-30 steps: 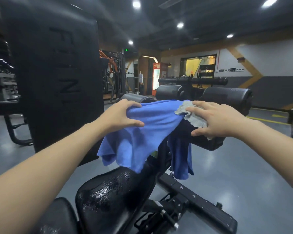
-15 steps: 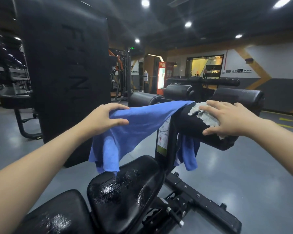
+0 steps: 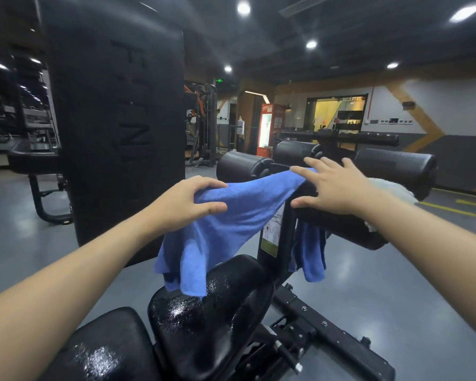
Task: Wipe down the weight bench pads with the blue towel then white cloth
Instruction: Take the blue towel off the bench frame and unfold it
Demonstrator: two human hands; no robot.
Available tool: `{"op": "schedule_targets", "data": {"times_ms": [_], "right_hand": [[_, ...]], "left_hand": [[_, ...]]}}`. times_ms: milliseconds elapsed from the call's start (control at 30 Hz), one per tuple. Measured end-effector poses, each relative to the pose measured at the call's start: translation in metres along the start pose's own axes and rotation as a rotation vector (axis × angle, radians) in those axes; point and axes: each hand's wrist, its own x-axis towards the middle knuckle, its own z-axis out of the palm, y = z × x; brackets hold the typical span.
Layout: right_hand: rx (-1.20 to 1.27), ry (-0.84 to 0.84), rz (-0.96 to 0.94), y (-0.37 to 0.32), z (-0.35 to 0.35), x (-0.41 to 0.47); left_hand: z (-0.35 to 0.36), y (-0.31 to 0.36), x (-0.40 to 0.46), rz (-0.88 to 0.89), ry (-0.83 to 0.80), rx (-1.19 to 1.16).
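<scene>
Left hand: the left hand pinches the blue towel between curled fingers on top and the thumb beneath, holding its near part up in the air.
Right hand: the right hand lies released, fingers spread and straight, flat on the roller pad, fingertips touching the towel's far edge.
Blue towel: draped over the roller pad's left end, one tail hanging beside the upright post, the larger fold hanging above the seat pad.
White cloth: the white cloth lies on the roller pad, behind the right wrist, partly hidden.
Seat pad: black, glistening wet.
Background: a tall black pad at left.
</scene>
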Motion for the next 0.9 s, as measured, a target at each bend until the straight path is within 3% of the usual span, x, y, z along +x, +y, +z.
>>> {"op": "schedule_targets", "data": {"times_ms": [267, 633, 900], "right_hand": [[0.096, -0.069, -0.004, -0.024, 0.013, 0.056], [0.210, 0.184, 0.005, -0.037, 0.013, 0.066], [0.485, 0.381, -0.079, -0.036, 0.005, 0.059]], "left_hand": [[0.010, -0.007, 0.003, -0.007, -0.014, -0.062], [0.020, -0.028, -0.002, -0.036, -0.001, -0.136], [0.013, -0.029, -0.011, -0.046, 0.024, -0.204]]}}
